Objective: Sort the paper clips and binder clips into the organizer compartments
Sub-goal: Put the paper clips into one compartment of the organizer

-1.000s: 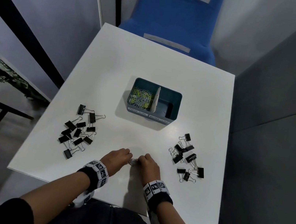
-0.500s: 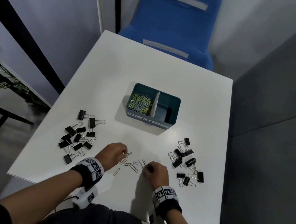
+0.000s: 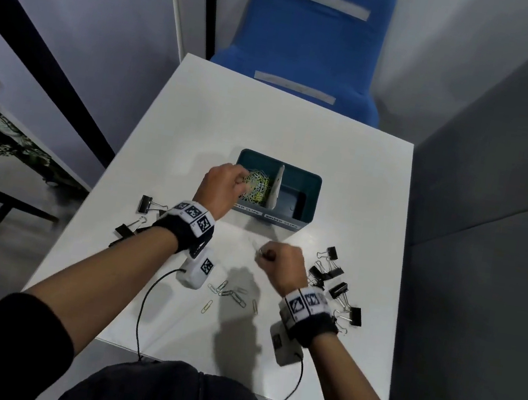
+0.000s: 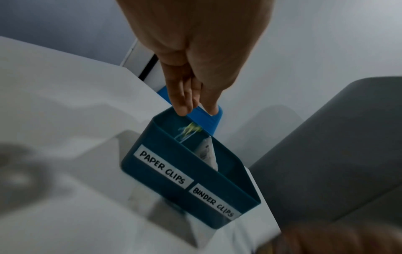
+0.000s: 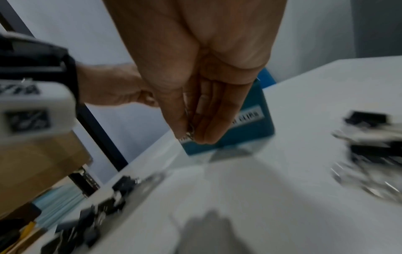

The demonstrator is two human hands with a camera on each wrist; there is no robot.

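The teal organizer (image 3: 312,186) stands mid-table, its left compartment labelled PAPER CLIPS (image 4: 162,169) and holding a heap of coloured paper clips (image 3: 257,187); the right one is labelled BINDER CLIPS. My left hand (image 3: 241,180) hovers over the left compartment with fingers (image 4: 181,101) pointing down and apart from the thumb, while blurred paper clips (image 4: 188,131) drop beneath them. My right hand (image 3: 264,256) is raised above the table in front of the organizer, pinching silver paper clips (image 5: 190,130) between thumb and fingers. Several loose paper clips (image 3: 231,294) lie on the table between my wrists.
Black binder clips lie in two heaps: one at the left (image 3: 148,205), partly hidden by my left forearm, and one at the right (image 3: 335,289) beside my right wrist. A blue chair (image 3: 313,42) stands behind the white table (image 3: 300,130). Grey wall panels close the right side.
Both hands rose from the loose paper clips near the front edge. The left hand moved forward over the organizer's left compartment and let clips go; the right hand lifted with clips pinched.
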